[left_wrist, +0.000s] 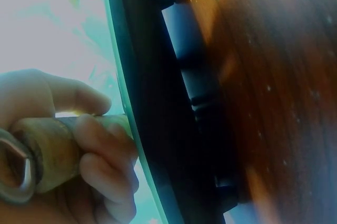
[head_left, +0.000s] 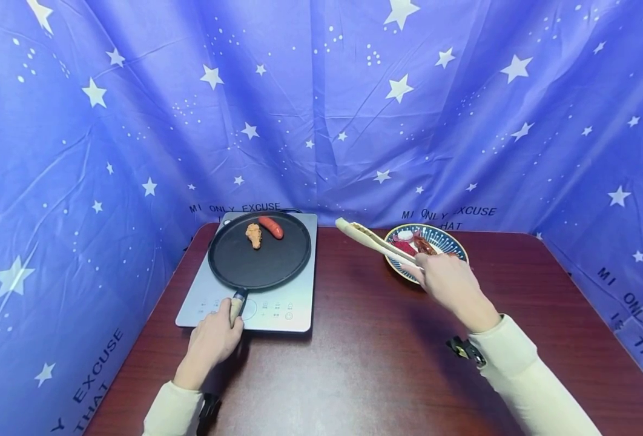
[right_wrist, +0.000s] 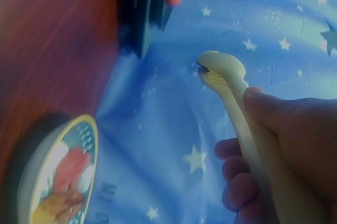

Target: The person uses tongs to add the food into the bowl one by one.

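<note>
My left hand (head_left: 215,339) grips the wooden handle (left_wrist: 52,150) of a flat black frying pan (head_left: 256,266). A metal ring hangs at the handle's end in the left wrist view. Toward the pan's far side lie a fried chicken drumstick (head_left: 253,235) and a red sausage (head_left: 271,227), side by side. In my right hand (head_left: 452,284) are cream-coloured tongs (right_wrist: 247,124), their tips almost together with no food visible between them. They point left, above the table between pan and bowl. Below the right hand stands a patterned bowl (head_left: 455,241) of several food pieces, partly hidden by that hand.
The pan sits on a silver induction cooker (head_left: 305,303) with its control panel toward me. Both rest on a dark red wooden table (head_left: 354,363). Blue curtains (head_left: 321,91) with white stars rise along the back and both sides.
</note>
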The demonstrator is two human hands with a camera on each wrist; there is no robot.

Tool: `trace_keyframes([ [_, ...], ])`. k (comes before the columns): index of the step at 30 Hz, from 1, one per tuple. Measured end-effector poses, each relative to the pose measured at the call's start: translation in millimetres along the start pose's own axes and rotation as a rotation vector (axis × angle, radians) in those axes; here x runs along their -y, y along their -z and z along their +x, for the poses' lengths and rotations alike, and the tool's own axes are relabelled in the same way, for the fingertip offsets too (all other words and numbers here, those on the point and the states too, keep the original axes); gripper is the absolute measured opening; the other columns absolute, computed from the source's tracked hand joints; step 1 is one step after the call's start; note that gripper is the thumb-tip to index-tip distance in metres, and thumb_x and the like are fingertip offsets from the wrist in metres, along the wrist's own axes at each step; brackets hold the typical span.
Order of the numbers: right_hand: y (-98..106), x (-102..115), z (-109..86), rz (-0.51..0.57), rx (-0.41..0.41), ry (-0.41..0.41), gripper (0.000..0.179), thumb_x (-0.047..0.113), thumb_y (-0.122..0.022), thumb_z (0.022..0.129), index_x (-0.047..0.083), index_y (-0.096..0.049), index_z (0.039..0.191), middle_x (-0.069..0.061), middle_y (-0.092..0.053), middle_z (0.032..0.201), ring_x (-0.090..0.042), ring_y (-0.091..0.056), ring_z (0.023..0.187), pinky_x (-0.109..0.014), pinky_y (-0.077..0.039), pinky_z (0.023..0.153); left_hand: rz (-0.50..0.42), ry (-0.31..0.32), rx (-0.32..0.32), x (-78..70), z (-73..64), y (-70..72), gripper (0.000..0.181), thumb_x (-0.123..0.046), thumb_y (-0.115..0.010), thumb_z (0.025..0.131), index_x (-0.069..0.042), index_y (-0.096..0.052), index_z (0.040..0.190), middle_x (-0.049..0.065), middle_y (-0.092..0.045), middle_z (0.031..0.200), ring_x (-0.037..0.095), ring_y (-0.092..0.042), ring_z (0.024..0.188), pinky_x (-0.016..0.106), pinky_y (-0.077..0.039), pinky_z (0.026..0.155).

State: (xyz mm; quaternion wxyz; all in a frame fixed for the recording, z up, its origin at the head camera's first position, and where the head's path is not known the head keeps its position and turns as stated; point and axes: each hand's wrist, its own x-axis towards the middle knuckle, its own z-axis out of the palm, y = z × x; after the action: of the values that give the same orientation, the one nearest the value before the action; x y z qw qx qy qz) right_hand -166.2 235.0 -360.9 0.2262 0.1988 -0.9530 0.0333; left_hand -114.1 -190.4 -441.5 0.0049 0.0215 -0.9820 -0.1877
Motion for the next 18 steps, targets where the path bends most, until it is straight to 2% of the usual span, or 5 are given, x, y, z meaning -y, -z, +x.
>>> trace_keyframes([
  [3,-4,10,7.6,-0.005,-0.043,0.045,0.038,0.037,-0.066,0.084,0.013,-0.047,0.062,0.0,-0.037,0.046,-0.029,-0.048,0.042,-0.044,-0.034,0.038,0.002,0.001,0.0,-0.1,0.4,-0.3,0.043,-0.026,-0.051,0.088,-0.002,-0.044,0.123,0.019,-0.058,0.075,0.033,-0.058,0.065,0.047,-0.043,0.056],
  [6,-9,21,13.7,0.007,-0.053,0.057,0.036,0.038,-0.067,0.084,0.012,-0.05,0.065,0.0,-0.039,0.047,-0.029,-0.05,0.043,-0.043,-0.034,0.037,0.002,-0.001,-0.003,-0.6,0.7,-0.7,0.043,-0.026,-0.051,0.088,-0.002,-0.045,0.123,0.019,-0.058,0.075,0.033,-0.058,0.064,0.047,-0.043,0.055],
  [18,-22,58,33.8,0.11,0.046,0.103,0.035,0.037,-0.063,0.089,0.01,-0.052,0.069,0.001,-0.04,0.05,-0.024,-0.047,0.044,-0.041,-0.038,0.041,0.003,0.008,0.008,-0.3,0.7,-0.8,0.043,-0.026,-0.051,0.088,-0.003,-0.044,0.123,0.019,-0.058,0.075,0.032,-0.057,0.063,0.047,-0.042,0.054],
])
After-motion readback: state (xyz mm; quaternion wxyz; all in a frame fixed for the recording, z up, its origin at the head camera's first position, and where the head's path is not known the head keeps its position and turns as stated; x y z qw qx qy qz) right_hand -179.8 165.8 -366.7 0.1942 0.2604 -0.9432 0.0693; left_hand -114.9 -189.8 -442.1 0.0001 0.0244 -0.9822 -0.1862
